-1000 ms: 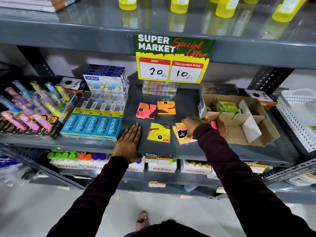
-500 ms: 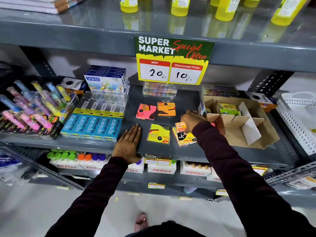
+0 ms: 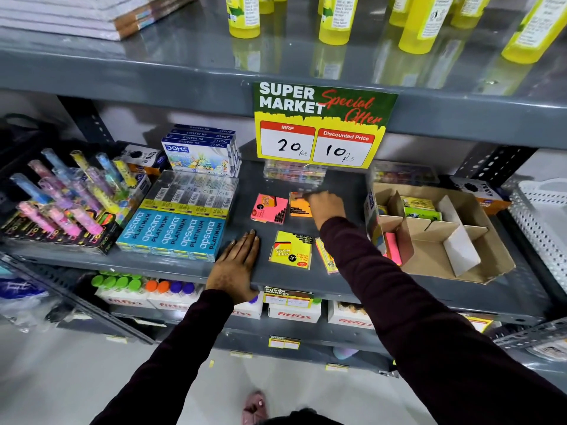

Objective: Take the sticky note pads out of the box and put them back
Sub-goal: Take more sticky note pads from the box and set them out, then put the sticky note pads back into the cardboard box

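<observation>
Loose sticky note pads lie on the grey shelf (image 3: 337,185): a pink one (image 3: 270,208), an orange one (image 3: 298,209), a yellow one (image 3: 291,250), and a multi-colour one (image 3: 325,256) partly under my right sleeve. My right hand (image 3: 325,206) reaches over the orange pad, fingers curled on its far right corner. My left hand (image 3: 236,266) rests flat on the shelf's front edge, fingers apart. To the right stands the open cardboard box (image 3: 466,265) with dividers. It holds a pink pad (image 3: 392,248) at its near left and green pads (image 3: 420,208) at the back.
Blue Apsara pencil packs (image 3: 175,231) and DOMS boxes (image 3: 199,148) sit left of the pads, and a pen display (image 3: 61,204) further left. A price sign (image 3: 319,127) hangs above. Clear cases (image 3: 294,173) stand behind the pads. A white basket (image 3: 543,216) is at far right.
My right hand left the box's near-left corner, where a pink pad now stands, and moved left and back to the orange pad. My left hand stayed flat.
</observation>
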{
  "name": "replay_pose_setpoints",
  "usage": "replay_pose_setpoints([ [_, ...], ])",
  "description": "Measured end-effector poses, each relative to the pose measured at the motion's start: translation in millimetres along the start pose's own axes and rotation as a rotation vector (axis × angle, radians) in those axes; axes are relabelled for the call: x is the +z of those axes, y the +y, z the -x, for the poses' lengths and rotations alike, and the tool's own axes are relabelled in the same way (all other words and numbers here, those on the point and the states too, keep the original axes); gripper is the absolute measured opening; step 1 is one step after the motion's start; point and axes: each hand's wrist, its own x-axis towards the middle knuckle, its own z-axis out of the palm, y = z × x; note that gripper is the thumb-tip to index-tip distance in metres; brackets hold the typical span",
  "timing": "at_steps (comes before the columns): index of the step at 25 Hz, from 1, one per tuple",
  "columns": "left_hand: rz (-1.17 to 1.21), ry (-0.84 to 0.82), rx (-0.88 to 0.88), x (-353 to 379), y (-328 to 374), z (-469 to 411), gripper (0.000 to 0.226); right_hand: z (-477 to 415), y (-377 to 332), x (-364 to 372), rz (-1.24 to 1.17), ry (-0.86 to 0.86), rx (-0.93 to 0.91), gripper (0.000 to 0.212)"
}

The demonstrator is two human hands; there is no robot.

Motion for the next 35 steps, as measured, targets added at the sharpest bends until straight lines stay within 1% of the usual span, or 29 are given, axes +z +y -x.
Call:
replay_pose_setpoints([
  [3,-0.003,0.008,-0.004,-1,1,0,0.12,-2,-2,25,0.018,-0.108,-0.043,0.037],
  [6,-0.007,0.009,-0.004,-1,0,0,0.121,-5,0,31,-0.051,-0.095,-0.043,0.036],
  [9,0.003,0.02,0.006,0,0,0,0.119,-6,6,27,-0.202,-0.068,-0.021,0.032],
  [11,0.003,0.026,0.015,0,-1,-1,0.118,-4,19,22,-0.293,-0.096,0.02,0.035],
  [12,0.001,0.03,0.017,0,-1,-1,0.117,-3,27,18,-0.317,-0.161,0.03,0.04],
  [13,0.002,0.037,0.017,0,-1,-1,0.117,0,36,13,-0.325,-0.265,0.019,0.049],
  [15,0.001,0.04,0.022,0,-1,0,0.116,9,49,5,-0.257,-0.489,-0.03,0.07],
  [16,-0.006,0.038,0.024,0,-1,0,0.116,16,53,3,-0.19,-0.554,-0.05,0.076],
  [17,-0.012,0.037,0.023,0,0,0,0.116,22,55,3,-0.12,-0.577,-0.069,0.08],
  [20,-0.017,0.026,0.019,0,0,0,0.119,36,57,17,0.015,-0.539,-0.078,0.082],
  [22,-0.024,0.013,0.014,-1,1,0,0.12,37,60,22,0.003,-0.49,-0.074,0.08],
  [27,-0.027,0.003,0.011,-2,1,1,0.119,47,61,11,0.031,-0.404,-0.042,0.08],
  [28,-0.026,0.007,0.011,-2,2,1,0.12,49,60,8,0.037,-0.372,-0.028,0.074],
  [30,-0.018,0.012,0.006,-3,2,1,0.121,52,58,-2,-0.004,-0.302,-0.031,0.052],
  [32,-0.031,0.007,0.012,-3,2,0,0.122,54,54,-18,-0.118,-0.259,-0.043,0.031],
  [33,-0.049,0.0,0.014,-2,2,0,0.121,55,49,-27,-0.172,-0.217,-0.05,0.023],
  [34,-0.058,-0.007,0.015,-1,2,0,0.12,56,43,-35,-0.206,-0.146,-0.053,0.02],
  [35,-0.056,-0.006,0.016,0,2,0,0.118,55,37,-37,-0.216,-0.058,-0.049,0.021],
])
